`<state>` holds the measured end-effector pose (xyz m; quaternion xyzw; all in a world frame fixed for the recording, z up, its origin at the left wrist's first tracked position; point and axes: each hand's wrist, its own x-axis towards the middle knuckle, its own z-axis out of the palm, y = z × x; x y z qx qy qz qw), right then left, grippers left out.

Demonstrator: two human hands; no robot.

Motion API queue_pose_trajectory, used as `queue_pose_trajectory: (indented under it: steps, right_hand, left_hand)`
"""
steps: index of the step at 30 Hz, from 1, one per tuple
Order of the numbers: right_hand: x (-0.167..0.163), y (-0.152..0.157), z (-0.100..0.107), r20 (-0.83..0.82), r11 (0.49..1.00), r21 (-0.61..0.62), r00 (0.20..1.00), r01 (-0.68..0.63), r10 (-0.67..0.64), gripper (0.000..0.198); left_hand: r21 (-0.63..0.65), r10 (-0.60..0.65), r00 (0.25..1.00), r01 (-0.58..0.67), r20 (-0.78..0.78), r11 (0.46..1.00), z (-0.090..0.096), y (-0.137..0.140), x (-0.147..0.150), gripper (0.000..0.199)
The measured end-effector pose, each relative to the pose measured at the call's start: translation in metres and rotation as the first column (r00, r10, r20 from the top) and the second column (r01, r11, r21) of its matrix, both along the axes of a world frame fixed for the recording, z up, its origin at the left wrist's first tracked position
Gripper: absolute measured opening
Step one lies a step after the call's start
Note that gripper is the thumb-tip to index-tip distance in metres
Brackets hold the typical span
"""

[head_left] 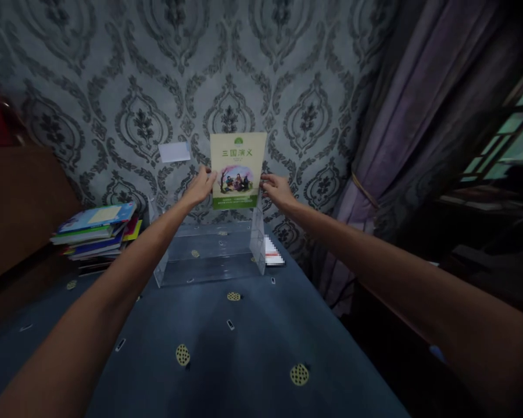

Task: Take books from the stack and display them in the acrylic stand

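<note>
A cream and green book (237,157) with a picture of seated figures on its cover stands upright before me. My left hand (201,184) grips its left edge, and my right hand (279,189) grips its right edge, the fingers partly hidden behind it. Below and around the book is a clear plastic rack (258,241) with see-through side panels and stepped shelves. The book is at the rack's upper back part; whether its lower edge touches a shelf I cannot tell.
A stack of books (98,229) lies left of the rack, near a brown wooden box-like piece (21,203). A white item (272,252) lies right of the rack. The blue patterned tablecloth (226,360) ends at the right, by a purple curtain (392,128). Patterned wallpaper (143,64) is behind.
</note>
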<state>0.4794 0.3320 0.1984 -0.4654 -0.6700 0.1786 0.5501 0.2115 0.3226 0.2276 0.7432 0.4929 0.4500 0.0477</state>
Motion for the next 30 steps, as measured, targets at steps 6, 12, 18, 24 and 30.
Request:
queue_pose_trajectory:
  steps: [6,12,18,24,30]
  right_hand:
    - [-0.002,-0.007,0.002,0.055,0.999,0.047,0.998,-0.015,0.012,0.043]
    - [-0.005,-0.015,0.006,0.105,0.996,0.05,0.992,-0.069,0.063,0.048]
    - [-0.006,-0.023,0.007,0.113,0.993,0.029,0.987,-0.114,0.11,0.056]
    - [-0.005,-0.024,0.002,0.1,0.987,0.022,0.983,-0.16,0.157,0.059]
    - [-0.003,-0.042,-0.027,0.005,0.996,0.09,1.0,0.001,-0.002,0.054]
  left_hand:
    - [-0.008,0.071,0.989,-0.073,-0.131,0.997,0.004,-0.015,0.005,0.03]
    - [-0.007,0.082,0.978,-0.084,-0.19,0.996,0.008,-0.017,0.006,0.032]
    - [-0.001,0.085,0.964,-0.088,-0.251,0.996,0.009,-0.025,0.005,0.033]
    - [-0.011,0.127,0.948,-0.136,-0.291,0.991,0.002,-0.043,0.006,0.034]
    - [0.25,0.238,0.918,-0.161,-0.316,0.955,-0.014,-0.072,-0.04,0.034]
